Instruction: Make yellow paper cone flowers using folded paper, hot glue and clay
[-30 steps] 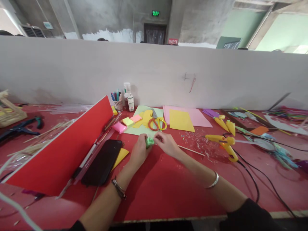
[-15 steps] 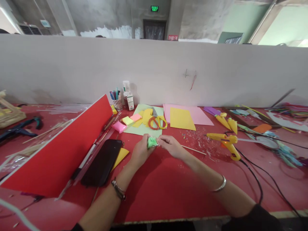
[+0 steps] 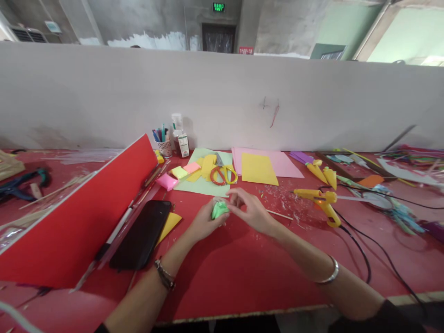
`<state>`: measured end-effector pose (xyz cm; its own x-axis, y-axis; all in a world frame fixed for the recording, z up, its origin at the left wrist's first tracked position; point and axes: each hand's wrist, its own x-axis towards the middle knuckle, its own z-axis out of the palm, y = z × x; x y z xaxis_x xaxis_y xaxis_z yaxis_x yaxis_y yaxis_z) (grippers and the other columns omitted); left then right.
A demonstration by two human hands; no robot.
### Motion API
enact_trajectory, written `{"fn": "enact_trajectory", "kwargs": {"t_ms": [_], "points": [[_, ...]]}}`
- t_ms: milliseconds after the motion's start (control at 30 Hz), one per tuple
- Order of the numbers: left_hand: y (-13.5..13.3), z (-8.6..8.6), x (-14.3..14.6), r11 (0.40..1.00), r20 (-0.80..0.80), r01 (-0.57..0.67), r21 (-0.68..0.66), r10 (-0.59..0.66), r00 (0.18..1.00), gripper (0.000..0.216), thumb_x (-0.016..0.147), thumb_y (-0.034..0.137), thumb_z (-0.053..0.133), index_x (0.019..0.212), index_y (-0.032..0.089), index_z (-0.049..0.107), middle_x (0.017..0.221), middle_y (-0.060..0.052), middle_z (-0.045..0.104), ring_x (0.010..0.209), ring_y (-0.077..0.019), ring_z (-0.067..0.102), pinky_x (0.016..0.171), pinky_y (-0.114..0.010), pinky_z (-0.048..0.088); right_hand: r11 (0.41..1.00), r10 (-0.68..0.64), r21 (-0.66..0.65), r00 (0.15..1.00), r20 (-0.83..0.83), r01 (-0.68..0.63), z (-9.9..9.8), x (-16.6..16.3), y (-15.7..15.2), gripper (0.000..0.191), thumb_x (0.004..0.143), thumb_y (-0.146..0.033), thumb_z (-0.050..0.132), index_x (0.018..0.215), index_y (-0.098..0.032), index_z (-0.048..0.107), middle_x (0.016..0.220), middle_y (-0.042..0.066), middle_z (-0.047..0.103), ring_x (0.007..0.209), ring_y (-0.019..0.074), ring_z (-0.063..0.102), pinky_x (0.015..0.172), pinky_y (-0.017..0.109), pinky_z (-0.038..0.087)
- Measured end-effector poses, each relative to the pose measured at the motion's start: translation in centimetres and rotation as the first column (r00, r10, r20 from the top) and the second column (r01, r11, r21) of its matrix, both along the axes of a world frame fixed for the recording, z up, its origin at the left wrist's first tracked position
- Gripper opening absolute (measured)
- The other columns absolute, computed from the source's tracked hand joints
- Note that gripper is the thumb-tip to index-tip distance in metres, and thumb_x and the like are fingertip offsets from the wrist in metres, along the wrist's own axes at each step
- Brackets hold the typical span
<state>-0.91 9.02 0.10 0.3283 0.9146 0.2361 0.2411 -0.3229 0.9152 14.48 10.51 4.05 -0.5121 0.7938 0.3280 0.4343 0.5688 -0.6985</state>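
Note:
A small bright green packet point(image 3: 219, 210) of what looks like soft modelling clay in clear wrap is held in my left hand point(image 3: 204, 221), thumb along its near side. Close on its right is my right hand point(image 3: 252, 210), with fingers loosely bent and thumb apart from them; the thumb tip is at the packet's edge, and whether it touches is unclear. Beyond my hands, scissors point(image 3: 224, 175) with one red and one yellow handle lie on yellow scraps and a pale green sheet point(image 3: 201, 188). Pink point(image 3: 167, 181), yellow point(image 3: 179, 173) and peach point(image 3: 192, 167) packets lie beside them.
At left, a red board point(image 3: 79, 217) leans near a black phone point(image 3: 140, 235). A yellow glue gun point(image 3: 321, 200) with a cord lies at right, near yellow carrot-shaped pieces point(image 3: 322, 174). Behind are a pen cup point(image 3: 163, 148), a bottle point(image 3: 181, 143) and a yellow sheet point(image 3: 259, 169).
My right hand's fingers have come away from the packet's wrap and spread a little. More of the green shows in my left hand. The whole view has shifted slightly.

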Motion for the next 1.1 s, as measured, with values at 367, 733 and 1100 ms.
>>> {"fn": "enact_trajectory", "kwargs": {"t_ms": [367, 733, 1100], "points": [[0.3, -0.7, 0.1, 0.989, -0.048, -0.082, 0.12, 0.088, 0.995, 0.017, 0.076, 0.028, 0.042, 0.09, 0.017, 0.04, 0.08, -0.002, 0.052, 0.071, -0.014, 0.051, 0.065, -0.027, 0.043, 0.92, -0.173, 0.387, 0.946, 0.274, 0.056, -0.8, -0.7, -0.9, 0.022, 0.081, -0.017, 0.041, 0.097, -0.02, 0.057, 0.085, 0.007, 0.058, 0.079, 0.0186, 0.054, 0.065, 0.029, 0.045], [0.4, -0.6, -0.2, 0.975, -0.083, -0.124, 0.183, 0.141, 0.986, 0.012, 0.074, 0.021, 0.045, 0.085, 0.017, 0.043, 0.082, -0.004, 0.056, 0.075, -0.0156, 0.054, 0.067, -0.026, 0.043, 0.951, -0.001, 0.305, 0.988, 0.154, -0.046, -1.3, -0.4, -1.0, 0.026, 0.079, -0.01, 0.04, 0.095, -0.019, 0.059, 0.09, 0.007, 0.051, 0.085, 0.0166, 0.052, 0.074, 0.031, 0.046], [-0.5, 0.3, 0.4, 0.988, -0.216, -0.051, 0.146, 0.082, 0.973, 0.018, 0.07, 0.02, 0.053, 0.086, 0.018, 0.046, 0.082, -0.002, 0.06, 0.072, -0.0144, 0.056, 0.061, -0.022, 0.042, 0.947, 0.011, 0.32, 0.998, 0.064, -0.031, -1.6, 0.9, -2.0, 0.019, 0.081, -0.018, 0.045, 0.091, -0.019, 0.061, 0.087, 0.006, 0.055, 0.081, 0.0152, 0.055, 0.072, 0.028, 0.047]]}}
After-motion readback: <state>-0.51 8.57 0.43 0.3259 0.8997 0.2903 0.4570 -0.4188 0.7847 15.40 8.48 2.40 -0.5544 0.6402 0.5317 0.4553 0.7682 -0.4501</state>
